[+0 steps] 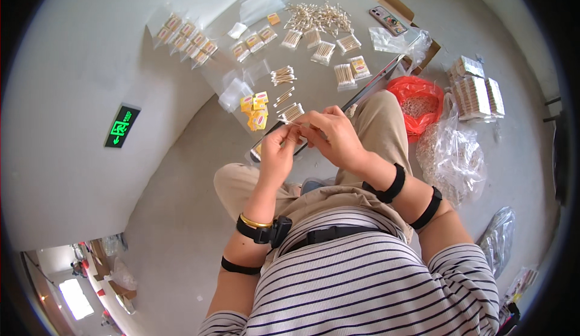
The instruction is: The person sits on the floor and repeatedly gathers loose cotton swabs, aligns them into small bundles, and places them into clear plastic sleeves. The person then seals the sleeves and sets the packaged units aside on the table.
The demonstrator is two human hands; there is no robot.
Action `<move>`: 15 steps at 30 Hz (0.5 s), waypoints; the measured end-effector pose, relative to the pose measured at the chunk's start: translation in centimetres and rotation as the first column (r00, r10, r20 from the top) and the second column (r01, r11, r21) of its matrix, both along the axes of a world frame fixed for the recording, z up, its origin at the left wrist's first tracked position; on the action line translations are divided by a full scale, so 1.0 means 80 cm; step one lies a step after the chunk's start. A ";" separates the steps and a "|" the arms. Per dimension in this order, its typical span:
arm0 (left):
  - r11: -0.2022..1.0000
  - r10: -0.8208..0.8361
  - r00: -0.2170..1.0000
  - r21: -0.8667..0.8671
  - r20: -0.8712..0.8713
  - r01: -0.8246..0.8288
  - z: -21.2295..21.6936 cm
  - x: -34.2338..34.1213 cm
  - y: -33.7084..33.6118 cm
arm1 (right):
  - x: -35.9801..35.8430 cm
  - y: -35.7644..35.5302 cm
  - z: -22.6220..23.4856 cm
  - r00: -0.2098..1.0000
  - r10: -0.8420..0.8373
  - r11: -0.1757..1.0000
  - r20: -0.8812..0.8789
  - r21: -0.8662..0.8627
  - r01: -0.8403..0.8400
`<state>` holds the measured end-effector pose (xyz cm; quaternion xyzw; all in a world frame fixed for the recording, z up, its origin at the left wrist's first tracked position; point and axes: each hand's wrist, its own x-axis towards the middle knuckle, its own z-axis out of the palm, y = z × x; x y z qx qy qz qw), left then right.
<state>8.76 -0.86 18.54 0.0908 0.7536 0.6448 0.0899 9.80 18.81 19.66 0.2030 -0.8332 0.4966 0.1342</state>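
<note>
Two hands, my left hand (278, 155) and right hand (336, 135), meet at their fingers (313, 118) near the frame's centre; whether they grasp something, I cannot tell. The nearest cotton swabs (292, 111) lie just above, slanting to upper right.

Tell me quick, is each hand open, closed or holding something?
Left hand: pinched closed; what it holds can't be told.
Right hand: fingers bent, hold unclear.
</note>
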 end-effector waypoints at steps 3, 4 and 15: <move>0.968 -0.152 0.942 0.238 0.301 0.080 -0.005 0.000 0.016 | -0.008 0.015 -0.013 0.987 -0.121 0.992 -0.101 0.023 0.124; 0.943 -0.205 0.895 0.324 0.396 0.073 -0.001 -0.001 0.020 | -0.009 0.026 -0.019 0.985 -0.149 0.988 -0.084 0.029 0.152; 0.976 -0.205 0.881 0.155 0.427 0.152 -0.062 -0.028 -0.019 | -0.005 0.237 -0.058 0.758 -0.602 0.780 0.249 -0.018 0.625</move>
